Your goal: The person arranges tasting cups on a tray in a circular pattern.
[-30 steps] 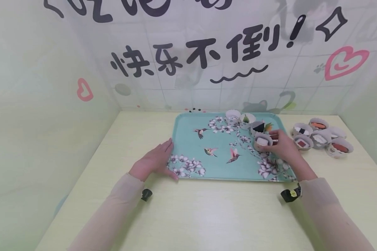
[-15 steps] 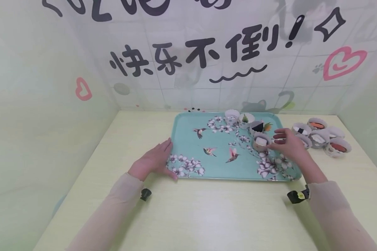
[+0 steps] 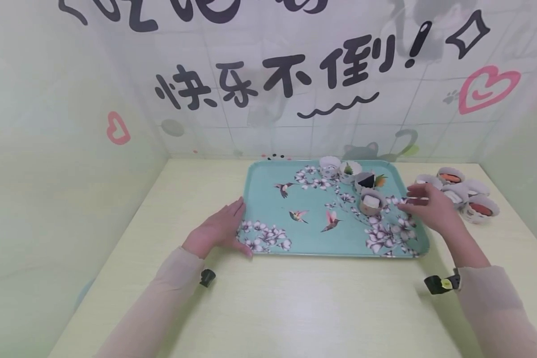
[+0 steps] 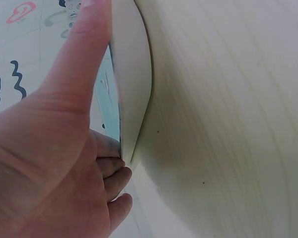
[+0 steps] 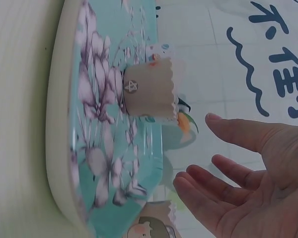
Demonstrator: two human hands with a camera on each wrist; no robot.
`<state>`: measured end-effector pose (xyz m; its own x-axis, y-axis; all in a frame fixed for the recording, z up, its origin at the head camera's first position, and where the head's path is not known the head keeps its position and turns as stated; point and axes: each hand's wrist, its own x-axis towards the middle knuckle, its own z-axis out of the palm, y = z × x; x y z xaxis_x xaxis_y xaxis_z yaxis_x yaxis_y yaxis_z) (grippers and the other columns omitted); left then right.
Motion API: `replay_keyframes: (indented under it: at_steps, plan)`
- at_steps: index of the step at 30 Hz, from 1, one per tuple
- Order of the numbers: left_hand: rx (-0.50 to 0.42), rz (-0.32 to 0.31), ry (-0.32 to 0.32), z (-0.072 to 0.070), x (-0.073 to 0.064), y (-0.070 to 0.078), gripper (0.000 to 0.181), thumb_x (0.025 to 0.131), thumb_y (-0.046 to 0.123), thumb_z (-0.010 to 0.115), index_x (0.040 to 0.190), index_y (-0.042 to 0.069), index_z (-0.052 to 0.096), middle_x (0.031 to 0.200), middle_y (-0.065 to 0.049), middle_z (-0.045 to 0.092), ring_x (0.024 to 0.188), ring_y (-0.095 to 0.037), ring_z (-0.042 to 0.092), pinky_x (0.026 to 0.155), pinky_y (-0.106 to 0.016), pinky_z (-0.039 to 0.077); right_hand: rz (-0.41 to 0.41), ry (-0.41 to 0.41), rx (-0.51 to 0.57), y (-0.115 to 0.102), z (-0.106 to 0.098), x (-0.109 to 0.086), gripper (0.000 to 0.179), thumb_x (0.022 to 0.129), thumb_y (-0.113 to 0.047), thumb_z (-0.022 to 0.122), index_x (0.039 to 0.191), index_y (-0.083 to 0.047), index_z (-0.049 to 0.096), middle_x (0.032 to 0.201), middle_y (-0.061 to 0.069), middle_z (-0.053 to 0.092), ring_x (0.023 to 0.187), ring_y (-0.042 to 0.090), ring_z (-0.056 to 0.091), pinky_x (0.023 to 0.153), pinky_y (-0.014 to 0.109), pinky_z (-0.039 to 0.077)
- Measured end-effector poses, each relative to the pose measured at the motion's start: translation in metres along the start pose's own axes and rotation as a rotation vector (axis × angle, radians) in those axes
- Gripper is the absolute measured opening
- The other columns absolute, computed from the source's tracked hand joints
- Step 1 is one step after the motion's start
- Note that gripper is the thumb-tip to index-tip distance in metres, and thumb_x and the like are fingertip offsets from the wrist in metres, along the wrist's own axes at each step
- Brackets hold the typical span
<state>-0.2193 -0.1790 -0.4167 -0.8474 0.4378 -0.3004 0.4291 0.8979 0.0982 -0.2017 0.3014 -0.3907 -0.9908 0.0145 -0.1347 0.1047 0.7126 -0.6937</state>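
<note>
A turquoise tray (image 3: pixel 268 199) printed with flowers and birds lies on the table. My left hand (image 3: pixel 217 226) rests against its front left corner, fingers along the left side and thumb along the front edge. Over the tray's right edge is my right hand (image 3: pixel 434 209), holding nothing, fingers spread from the thumb. Left of it, a scalloped paper cup (image 3: pixel 370 208) with a white block inside stands upright on the tray. Behind that are a cup with a black piece (image 3: pixel 365 182), a cup with something green (image 3: pixel 349 172) and a pale cup (image 3: pixel 329 168).
Right of the tray, several more paper cups stand grouped on the table (image 3: pixel 304 303); one holds a reddish piece (image 3: pixel 481 209), another an orange piece (image 3: pixel 450 177). My right hand partly covers this group. A printed wall sheet (image 3: pixel 259 141) rises behind the tray.
My right hand has let go of the cup with the white block and moved right, to the tray's right edge. That cup stays on the tray. My left hand has not moved.
</note>
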Motion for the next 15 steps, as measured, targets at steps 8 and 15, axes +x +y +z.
replay_keyframes:
  at_steps: [8, 15]
  plan:
    - [-0.01, -0.004, -0.006, 0.001, 0.001, 0.0, 0.142, 0.06, 0.073, 0.079, 0.156, -0.008, 0.012, 0.166, -0.025, 0.008, 0.154, -0.039, 0.014, 0.129, -0.047, 0.018, -0.014, 0.051, -0.029, 0.015, -0.013, -0.006, 0.065, 0.098, -0.033, 0.063, 0.141, 0.01, 0.04, 0.137, 0.036, 0.049, 0.129, 0.053, 0.048, 0.101, 0.064, 0.048]
    - [-0.007, -0.012, -0.013, 0.001, 0.002, -0.001, 0.142, 0.06, 0.074, 0.078, 0.157, -0.006, 0.012, 0.167, -0.024, 0.007, 0.155, -0.038, 0.014, 0.128, -0.046, 0.019, -0.013, 0.095, -0.062, 0.026, -0.021, -0.013, 0.068, 0.097, -0.036, 0.064, 0.14, 0.011, 0.041, 0.134, 0.037, 0.054, 0.125, 0.053, 0.051, 0.094, 0.062, 0.05]
